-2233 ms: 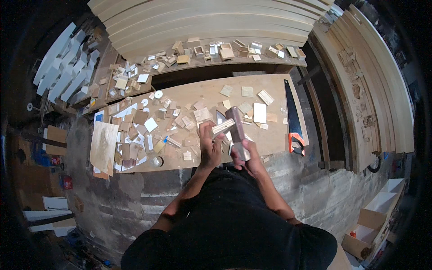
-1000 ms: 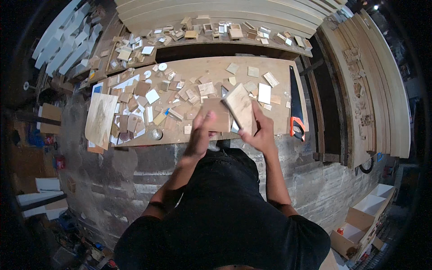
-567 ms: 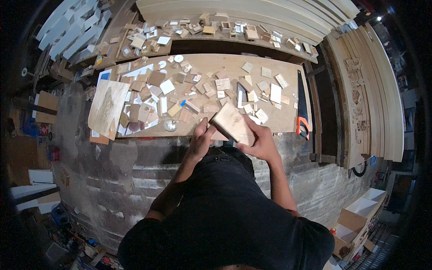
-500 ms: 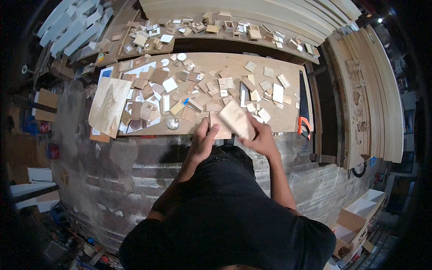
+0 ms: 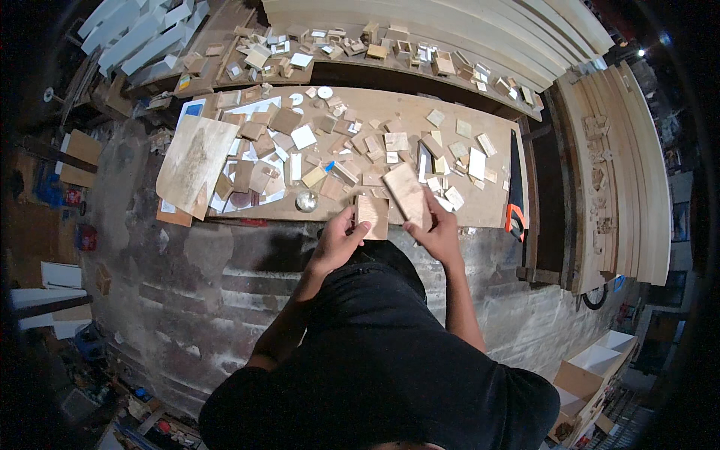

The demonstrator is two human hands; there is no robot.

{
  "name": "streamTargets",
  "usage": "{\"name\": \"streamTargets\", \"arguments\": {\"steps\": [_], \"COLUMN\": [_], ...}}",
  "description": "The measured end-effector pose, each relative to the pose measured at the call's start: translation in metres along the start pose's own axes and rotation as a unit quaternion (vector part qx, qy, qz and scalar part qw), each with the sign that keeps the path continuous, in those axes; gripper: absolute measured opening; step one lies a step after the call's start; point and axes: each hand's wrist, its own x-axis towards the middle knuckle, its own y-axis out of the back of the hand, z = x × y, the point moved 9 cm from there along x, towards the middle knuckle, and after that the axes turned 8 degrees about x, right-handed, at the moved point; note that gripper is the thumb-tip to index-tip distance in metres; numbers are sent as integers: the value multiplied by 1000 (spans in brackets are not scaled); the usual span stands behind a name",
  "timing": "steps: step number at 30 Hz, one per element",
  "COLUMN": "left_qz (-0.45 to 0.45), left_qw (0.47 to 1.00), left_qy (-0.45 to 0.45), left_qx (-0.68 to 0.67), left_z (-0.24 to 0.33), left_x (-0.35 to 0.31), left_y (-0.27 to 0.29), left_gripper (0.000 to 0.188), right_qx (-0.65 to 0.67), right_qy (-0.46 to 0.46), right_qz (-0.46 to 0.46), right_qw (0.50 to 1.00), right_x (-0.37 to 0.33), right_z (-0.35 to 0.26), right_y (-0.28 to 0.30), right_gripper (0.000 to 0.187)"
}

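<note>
My left hand (image 5: 341, 238) is closed on a small square wood block (image 5: 373, 218), thumb across its near left corner, just off the table's front edge. My right hand (image 5: 438, 229) grips a longer rectangular wood board (image 5: 407, 193), which tilts up to the left over the edge. The two pieces are apart, with a narrow gap between them. Behind them, wood offcuts (image 5: 395, 142) and white pieces lie scattered on the plywood worktable (image 5: 480, 214). A round clear glass-like object (image 5: 306, 200) sits near the edge, left of my left hand.
A handsaw with an orange handle (image 5: 514, 218) lies along the table's right end. A large thin wood sheet (image 5: 196, 161) overhangs the left end. Small wooden boxes (image 5: 443, 63) crowd the shelf behind. Long boards (image 5: 630, 172) stand at the right.
The two wood pieces have separated; the board in my right hand no longer overlaps the block and is turned more upright. The block now faces up more squarely. The view has shifted slightly.
</note>
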Motion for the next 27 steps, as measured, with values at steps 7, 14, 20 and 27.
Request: {"name": "streamTargets", "arguments": {"steps": [7,14,20,27], "left_qz": [-13,-38,32,-22], "left_qw": [1000,999,998,997], "left_qy": [-6,26,31,36], "left_qx": [-2,14,-42,-62], "left_z": [20,26,31,22], "left_x": [-2,8,25,34], "left_y": [-1,2,16,10], "left_gripper": [24,25,21,24], "right_qx": [1,-67,-96,-152], "right_qy": [27,12,10,-37], "right_qz": [27,-39,36,29], "right_qw": [999,997,995,987], "right_x": [20,23,43,36], "right_z": [16,-13,-8,18], "right_y": [-1,-15,10,11], "right_gripper": [86,87,88,88]}}
